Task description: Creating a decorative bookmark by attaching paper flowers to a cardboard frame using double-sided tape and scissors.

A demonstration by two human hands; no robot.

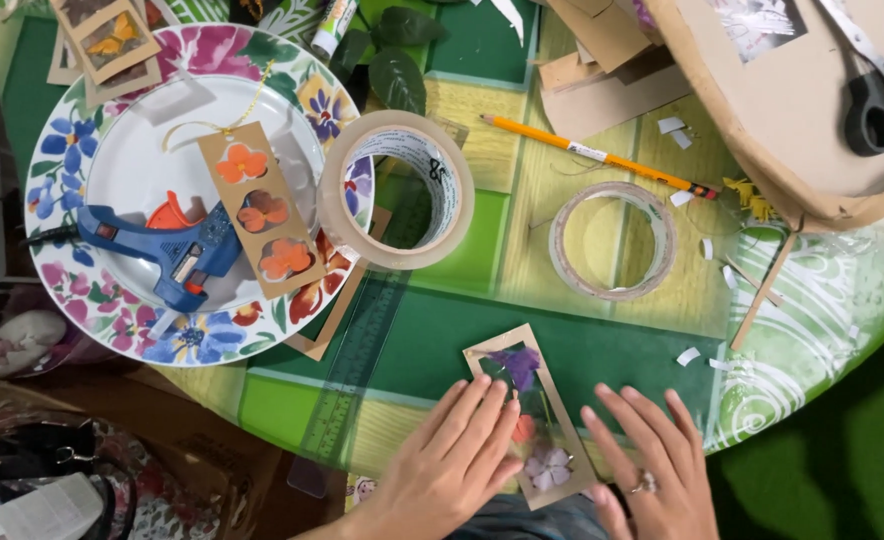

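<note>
**Flat press on the flower bookmark**

Both hands down on the brown card bookmark [534, 420] w/ pressed flowers, near edge of the surface [602, 350], just in front of me. It lies flat, tilted diagonal, purple bloom at far end, pale one at near end.

Left hand [457, 455]: fingers [482, 415] stretched out flat, released, tips resting on the left side of the card. Gripping nothing. Right hand [652, 460]: same, fingers splayed and flat, ring on one; tips at the card's right edge, can't tell if all touch it.

Judgement on doing this well: keep palms low, press even w/ the pads, work from centre outward so the clear layer lies smooth over the petals. Light pressure – the petals look fragile. Hold the card square so it doesn't skate on the glossy green cloth.

Around: see-through ruler [357, 370] just left of my left hand. Big tape roll [397, 190] leaning on the floral plate [57, 200]; plate carries a blue glue gun [167, 250] and a finished tag [262, 208] w/ orange flowers. Smaller clear tape roll [612, 240] further out, pencil [592, 153] beyond it. Scissors [877, 95] on cardboard at far right, well apart. Paper scraps scattered to the right.
</note>
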